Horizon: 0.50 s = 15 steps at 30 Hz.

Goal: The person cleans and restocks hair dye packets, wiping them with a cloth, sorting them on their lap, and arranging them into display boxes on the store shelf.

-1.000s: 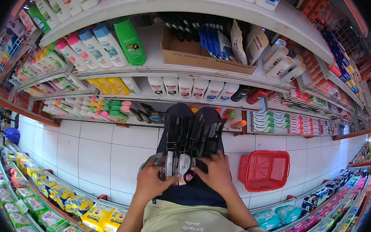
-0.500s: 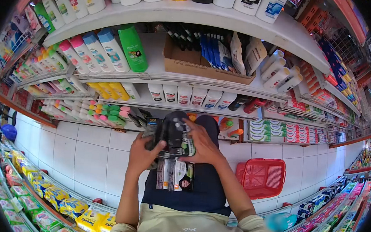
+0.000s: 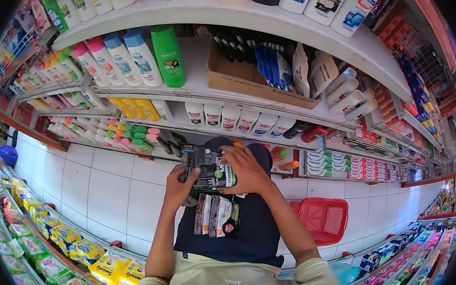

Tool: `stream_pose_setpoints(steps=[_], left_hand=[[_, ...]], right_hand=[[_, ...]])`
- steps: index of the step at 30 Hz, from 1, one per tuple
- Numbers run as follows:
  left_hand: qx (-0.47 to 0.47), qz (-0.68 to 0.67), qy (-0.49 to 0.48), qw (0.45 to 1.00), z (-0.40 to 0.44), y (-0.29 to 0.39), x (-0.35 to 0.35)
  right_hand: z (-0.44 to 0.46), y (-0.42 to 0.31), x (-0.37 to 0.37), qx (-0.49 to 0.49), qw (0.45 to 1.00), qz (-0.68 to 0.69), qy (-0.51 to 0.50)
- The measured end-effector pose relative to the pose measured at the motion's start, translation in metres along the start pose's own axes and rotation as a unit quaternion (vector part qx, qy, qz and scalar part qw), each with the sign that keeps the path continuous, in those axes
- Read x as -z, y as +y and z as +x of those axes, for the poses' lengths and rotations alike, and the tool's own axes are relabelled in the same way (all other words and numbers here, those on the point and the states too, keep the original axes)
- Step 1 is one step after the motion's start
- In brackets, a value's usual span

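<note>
Over my lap, my left hand (image 3: 179,186) and my right hand (image 3: 244,170) hold black shampoo packs (image 3: 207,169) between them. White "Shampoo" lettering and a green patch show on the front pack. My left hand grips the near left edge, its thumb on the front. The fingers of my right hand are curled over the right end. Something greyish, perhaps a cloth, shows under my left hand, but I cannot make it out. Several sachets (image 3: 217,216) lie side by side on my dark trousers, just below the packs; one carries a picture of a person.
Ahead, a cardboard box (image 3: 264,92) of upright packets stands on a shelf beside a green shampoo bottle (image 3: 169,57). White bottles (image 3: 230,118) line the shelf below. A red basket (image 3: 322,220) sits on the tiled floor at my right. Shelves with yellow packs (image 3: 108,269) run behind me.
The shampoo packs are turned so their lettering faces up more clearly. My right hand has shifted slightly right and up over them. The whole view has moved a little.
</note>
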<state>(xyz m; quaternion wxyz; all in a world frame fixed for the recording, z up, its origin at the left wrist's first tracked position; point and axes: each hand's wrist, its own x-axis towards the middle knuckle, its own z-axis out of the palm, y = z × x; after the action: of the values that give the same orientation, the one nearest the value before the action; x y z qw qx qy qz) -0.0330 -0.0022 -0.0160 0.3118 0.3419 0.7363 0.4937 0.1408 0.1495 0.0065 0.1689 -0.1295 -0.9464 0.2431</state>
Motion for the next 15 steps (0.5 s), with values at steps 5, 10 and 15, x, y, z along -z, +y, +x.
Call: stream_pose_setpoints(steps=[5, 10, 15], left_hand=[[0.02, -0.074, 0.069, 0.995, -0.006, 0.001, 0.002], [0.021, -0.05, 0.04, 0.998, -0.002, -0.002, 0.003], [-0.011, -0.047, 0.023, 0.999, -0.002, -0.006, 0.002]], right_hand=[[-0.026, 0.008, -0.007, -0.037, 0.992, 0.111, 0.051], [-0.047, 0.015, -0.011, -0.03, 0.991, 0.072, 0.11], [-0.055, 0.01, -0.008, -0.094, 0.987, 0.088, 0.093]])
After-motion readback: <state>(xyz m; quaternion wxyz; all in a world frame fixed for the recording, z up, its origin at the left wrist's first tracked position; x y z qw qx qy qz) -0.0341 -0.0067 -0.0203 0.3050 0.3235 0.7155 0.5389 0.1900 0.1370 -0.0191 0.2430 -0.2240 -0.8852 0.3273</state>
